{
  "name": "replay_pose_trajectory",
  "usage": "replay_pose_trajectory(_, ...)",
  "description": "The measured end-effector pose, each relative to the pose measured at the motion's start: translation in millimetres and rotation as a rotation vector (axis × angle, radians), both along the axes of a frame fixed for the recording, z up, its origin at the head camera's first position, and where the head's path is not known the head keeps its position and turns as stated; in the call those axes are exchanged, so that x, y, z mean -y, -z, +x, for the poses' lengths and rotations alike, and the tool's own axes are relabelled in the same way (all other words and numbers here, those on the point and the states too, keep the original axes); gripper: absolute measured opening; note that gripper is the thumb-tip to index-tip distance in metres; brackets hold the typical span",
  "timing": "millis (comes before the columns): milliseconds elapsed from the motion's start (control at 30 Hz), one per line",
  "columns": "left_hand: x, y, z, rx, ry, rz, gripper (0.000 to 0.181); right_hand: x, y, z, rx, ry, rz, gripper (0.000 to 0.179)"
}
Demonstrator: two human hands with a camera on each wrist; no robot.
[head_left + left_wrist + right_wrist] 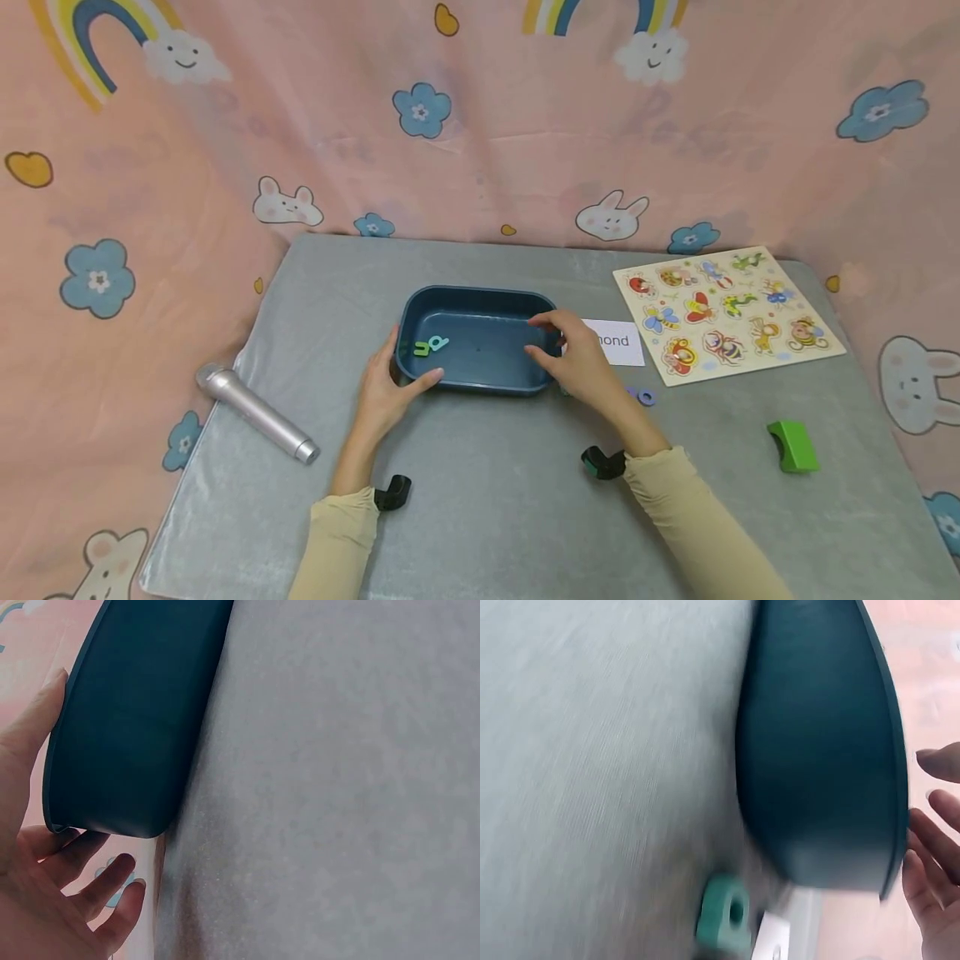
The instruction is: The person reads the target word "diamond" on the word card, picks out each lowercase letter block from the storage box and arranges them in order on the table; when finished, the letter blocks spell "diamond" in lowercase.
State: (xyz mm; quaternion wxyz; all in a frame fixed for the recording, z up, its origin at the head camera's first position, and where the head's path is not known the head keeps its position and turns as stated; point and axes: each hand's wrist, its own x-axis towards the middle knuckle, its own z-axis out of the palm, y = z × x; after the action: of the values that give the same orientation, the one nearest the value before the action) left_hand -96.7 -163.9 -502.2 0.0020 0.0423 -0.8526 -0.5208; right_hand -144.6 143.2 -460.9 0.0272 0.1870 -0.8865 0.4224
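A dark blue plastic tray [480, 387] sits on the grey cloth, with a green letter [422, 349] and a teal letter [438, 342] in its left part. My left hand [382, 392] holds the tray's near left corner, thumb on the rim and fingers about the end wall. At the right end, my right hand [577, 358] reaches over the rim with thumb and forefinger apart and nothing between them. Its other fingers [922, 892] are right at the rim. Beside the tray under this hand lies a green letter piece [724, 915], blurred in the right wrist view.
A white word card [618, 343], partly hidden by the right hand, lies right of the tray. Nearby are purple ring-shaped pieces [647, 397]. An insect puzzle board [723, 312] and a green block [795, 447] lie farther right. A silver microphone [258, 413] lies at left.
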Motion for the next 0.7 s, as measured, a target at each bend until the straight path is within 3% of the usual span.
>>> replay_pose_trajectory(400,-0.4,-0.8,-0.4,-0.019,-0.003,0.017,0.11,56,5.3,-16.8,0.195,-0.203,0.148,0.073)
replay_pose_trajectory(700,0.2,-0.6,-0.7,-0.017,0.01,0.004,0.109,90,19.9,-28.3,0.239,-0.307,0.162,0.071)
